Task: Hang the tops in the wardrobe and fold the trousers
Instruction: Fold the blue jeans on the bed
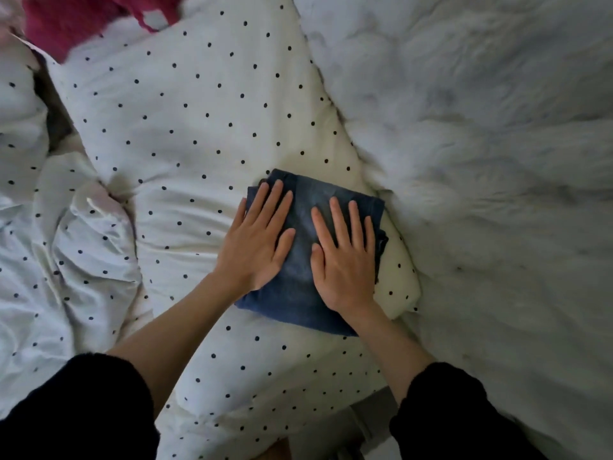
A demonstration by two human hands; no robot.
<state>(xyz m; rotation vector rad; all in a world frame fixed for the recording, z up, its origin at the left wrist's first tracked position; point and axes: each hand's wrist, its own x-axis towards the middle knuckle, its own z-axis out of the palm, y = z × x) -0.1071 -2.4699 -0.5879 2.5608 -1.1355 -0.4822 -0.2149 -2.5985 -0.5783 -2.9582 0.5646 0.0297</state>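
Observation:
Blue trousers (303, 200), folded into a compact rectangle, lie on a white duvet with dark dots (199, 121) in the middle of the view. My left hand (257, 240) lies flat on the left half of the bundle, fingers straight and spread. My right hand (345, 257) presses flat on the right half, fingers straight. Both forearms are bare with black sleeves pushed up. The bundle's middle strip shows between the hands.
A fluffy white blanket (481, 144) covers the bed's right side. A red garment (76, 18) lies at the top left edge. Crumpled dotted bedding (56, 247) bunches at the left. A grey strip of fabric (335, 429) shows at the bottom edge.

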